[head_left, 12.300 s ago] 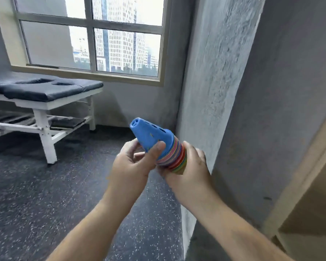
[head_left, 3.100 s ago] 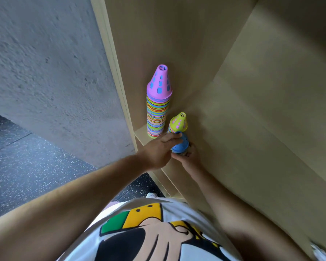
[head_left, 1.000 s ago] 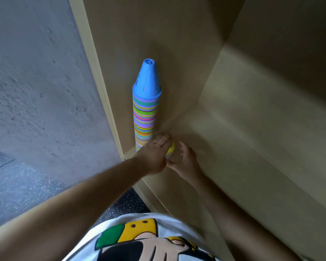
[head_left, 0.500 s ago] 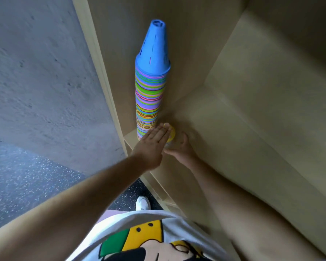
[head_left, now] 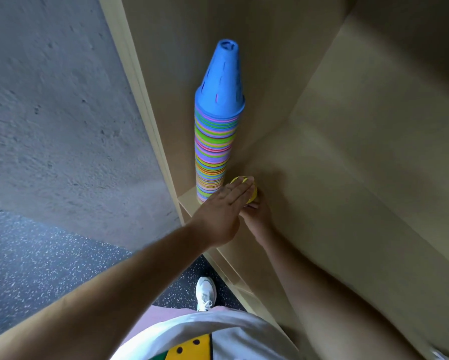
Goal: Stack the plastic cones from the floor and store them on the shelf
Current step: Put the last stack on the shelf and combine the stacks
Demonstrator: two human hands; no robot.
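At 4 o'clock of cone stack (head_left: 213, 152) base, yellow cone (head_left: 254, 195) mostly hidden under left hand (head_left: 223, 211); right hand (head_left: 258, 218) fingers covered, grip unreadable; stack foot partly masked; shirt (head_left: 218, 339) cut by 6 o'clock edge.

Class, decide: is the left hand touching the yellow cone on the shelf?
Touching. Head view: the left hand lies flat across the yellow cone, with no gap.

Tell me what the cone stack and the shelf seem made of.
Cone stack: likely moulded plastic, matte, given thin bright rims and slots in the blue top. Shelf: probably light laminated board, smooth and matte; its core is hidden.
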